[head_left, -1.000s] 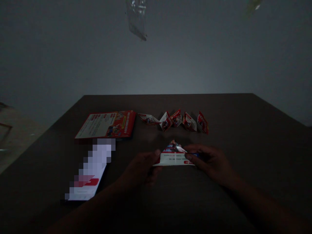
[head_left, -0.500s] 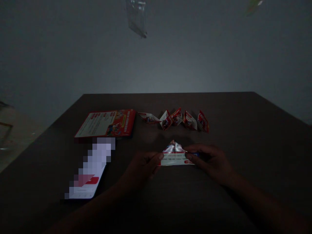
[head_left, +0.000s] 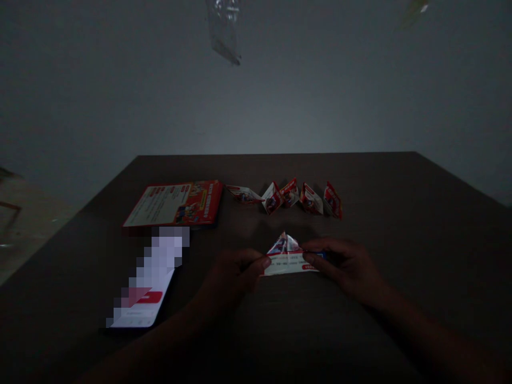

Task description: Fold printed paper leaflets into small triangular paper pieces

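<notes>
Between my two hands is a partly folded paper sheet (head_left: 288, 263), glossy, white and red with print, its top folded into a triangular peak. My left hand (head_left: 240, 272) pinches its left end between thumb and fingers. The right end is gripped by my right hand (head_left: 344, 264), where a bit of blue shows beside the fingers. Beyond the sheet, several folded paper pieces (head_left: 312, 199) in red and white stand or lie in a row. The undersides of my fingers are in shadow.
At the left lies a stack of red and white printed sheets (head_left: 160, 205). Nearer me is a phone (head_left: 160, 277) with a lit, partly blurred screen. The dark table (head_left: 360, 170) meets a grey wall (head_left: 320, 96), where a clear plastic bag (head_left: 226, 32) hangs.
The folded sheet has tilted slightly, its peak and glare looking different. Its lower edge sits a little lower on the left. Both hands keep their hold.
</notes>
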`<state>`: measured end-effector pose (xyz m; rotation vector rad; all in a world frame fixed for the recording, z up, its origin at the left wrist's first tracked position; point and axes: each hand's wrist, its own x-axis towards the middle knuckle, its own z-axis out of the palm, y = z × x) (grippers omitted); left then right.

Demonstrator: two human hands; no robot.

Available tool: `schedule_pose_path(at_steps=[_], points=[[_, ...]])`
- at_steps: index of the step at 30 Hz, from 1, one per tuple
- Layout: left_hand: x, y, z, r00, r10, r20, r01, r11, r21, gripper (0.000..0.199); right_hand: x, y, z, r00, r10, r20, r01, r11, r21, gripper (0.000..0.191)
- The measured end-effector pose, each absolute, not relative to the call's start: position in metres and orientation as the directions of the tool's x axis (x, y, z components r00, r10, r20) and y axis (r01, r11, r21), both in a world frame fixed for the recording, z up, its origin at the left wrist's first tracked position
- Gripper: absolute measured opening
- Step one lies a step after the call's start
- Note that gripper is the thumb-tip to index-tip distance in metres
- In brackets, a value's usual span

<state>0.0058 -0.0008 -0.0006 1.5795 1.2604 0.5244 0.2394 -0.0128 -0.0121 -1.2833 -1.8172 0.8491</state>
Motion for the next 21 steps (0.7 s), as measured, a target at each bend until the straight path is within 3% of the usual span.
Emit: schedule_pose_path(at_steps=[10,21], points=[[0.007,-0.001,-0.003,0.319,0.919,-0.233,0.429,0.080,0.900,0.028,0.239,-0.013,-0.013,-0.217,0.955,0.204,0.459,0.284,-0.842,0.015],[0.005,-0.007,-0.005,0.441,0.891,-0.106,0.457,-0.121,0.881,0.021,0.240,-0.013,-0.012,-0.245,0.941,0.233,0.430,0.321,-0.844,0.010]])
